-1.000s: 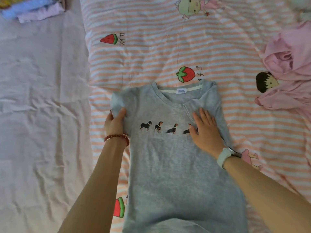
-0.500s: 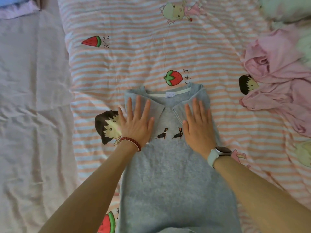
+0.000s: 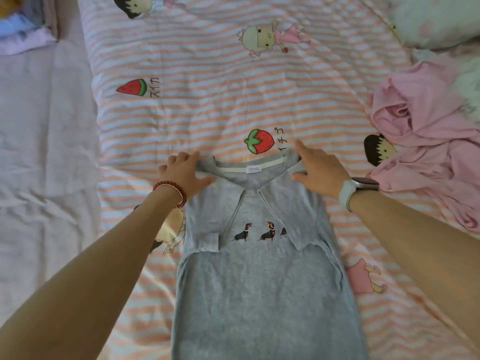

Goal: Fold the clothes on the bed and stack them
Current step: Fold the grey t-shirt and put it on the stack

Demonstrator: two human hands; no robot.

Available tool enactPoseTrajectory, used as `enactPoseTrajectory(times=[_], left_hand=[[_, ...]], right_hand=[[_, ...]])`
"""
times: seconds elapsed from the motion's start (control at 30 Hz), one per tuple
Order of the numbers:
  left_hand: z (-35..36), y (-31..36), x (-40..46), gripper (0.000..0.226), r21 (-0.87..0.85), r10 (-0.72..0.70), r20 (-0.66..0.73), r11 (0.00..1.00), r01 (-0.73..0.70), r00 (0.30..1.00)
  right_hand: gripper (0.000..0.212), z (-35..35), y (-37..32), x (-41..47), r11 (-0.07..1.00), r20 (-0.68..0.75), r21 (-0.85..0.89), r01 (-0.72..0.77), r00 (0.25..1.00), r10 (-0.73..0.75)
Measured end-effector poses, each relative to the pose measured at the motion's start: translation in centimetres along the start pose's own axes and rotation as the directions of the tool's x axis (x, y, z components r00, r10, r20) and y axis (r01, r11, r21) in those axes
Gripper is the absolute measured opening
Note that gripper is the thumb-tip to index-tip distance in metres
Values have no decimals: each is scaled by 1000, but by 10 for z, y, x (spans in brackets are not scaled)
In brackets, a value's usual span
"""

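A grey T-shirt (image 3: 259, 289) lies face up on the striped duvet (image 3: 207, 74), collar away from the person, with both sleeves and side edges folded in over the chest. A small white label (image 3: 254, 169) sits inside the back of the neck; its print is too fine to read. Across the chest run printed dachshunds: two show whole, and a third is half covered by the folded right sleeve. The left hand (image 3: 185, 172) holds the left shoulder corner of the shirt, fingers curled over the far edge and thumb lying on top of the cloth. The right hand (image 3: 318, 170) holds the right shoulder corner, thumb pressed on the fabric and the forefinger stretched out beyond the collar; whether the other fingers are tucked under the cloth cannot be told. A red bead bracelet (image 3: 171, 189) circles the left wrist, and a watch with a pale strap (image 3: 354, 187) sits on the right. The duvet carries Japanese writing beside one strawberry (image 3: 259, 141), which reads イチゴ, and beside one watermelon slice (image 3: 132, 87), which reads スイカ. One crumpled pink garment (image 3: 426, 141) lies at the right, well apart from the shirt. A stack of folded clothes (image 3: 23, 29) sits at the far left corner on a pale sheet (image 3: 44, 152).
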State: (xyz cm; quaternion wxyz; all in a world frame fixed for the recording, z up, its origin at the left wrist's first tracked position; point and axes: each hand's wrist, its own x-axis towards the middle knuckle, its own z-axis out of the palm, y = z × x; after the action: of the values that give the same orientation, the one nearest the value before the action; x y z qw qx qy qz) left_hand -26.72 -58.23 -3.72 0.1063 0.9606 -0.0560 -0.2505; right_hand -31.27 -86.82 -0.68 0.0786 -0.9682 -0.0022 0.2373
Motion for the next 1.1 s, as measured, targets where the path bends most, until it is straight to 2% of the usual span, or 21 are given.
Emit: enactPoseTrajectory(times=[0.07,0.13,0.2,0.27,0.33,0.4,0.47,0.57,0.63,0.77,0.87,1.0,1.1], left_hand=[[-12,1,12,55,-106,27,65,994,-20,998],[-20,3,16,25,-153,93,120,985,-74,988],[-28,6,16,23,-140,129,107,984,-114,986],[-40,11,18,20,-134,135,-7,982,-135,991],[-60,17,21,19,-138,100,-191,982,-128,976],[-84,25,22,17,-150,70,-374,979,-135,925],[-100,33,18,17,-126,111,-470,973,-191,876],[-102,37,-2,20,-40,242,-473,955,-295,847],[-94,33,-24,20,-9,317,-487,930,-367,814],[-66,18,-80,12,95,490,-520,847,-523,699],[-29,3,-131,19,126,569,-544,782,-610,617],[31,-20,-190,18,159,679,-418,709,-687,604],[66,-33,-226,22,154,719,-330,680,-717,612]], right_hand=[[57,-6,1,12,1000,44,11,2,999,-3],[28,-11,-3,17,997,96,74,-18,995,11],[17,-15,-7,16,995,118,96,-30,993,19],[18,-23,-9,17,997,5,70,-39,999,39],[18,-39,-10,21,997,-198,51,-64,978,73],[21,-60,-12,25,994,-364,52,-93,925,105],[24,-75,-16,25,997,-438,36,-72,896,80],[22,-76,-20,11,1000,-446,4,22,895,-18],[20,-67,-20,-9,994,-441,61,96,896,-60],[19,-40,-18,-63,966,-425,124,225,892,-153],[22,-15,-17,-112,963,-409,105,250,893,-187],[23,36,-17,-178,956,-404,87,279,888,-222],[30,79,-14,-221,953,-342,64,296,904,-258]])
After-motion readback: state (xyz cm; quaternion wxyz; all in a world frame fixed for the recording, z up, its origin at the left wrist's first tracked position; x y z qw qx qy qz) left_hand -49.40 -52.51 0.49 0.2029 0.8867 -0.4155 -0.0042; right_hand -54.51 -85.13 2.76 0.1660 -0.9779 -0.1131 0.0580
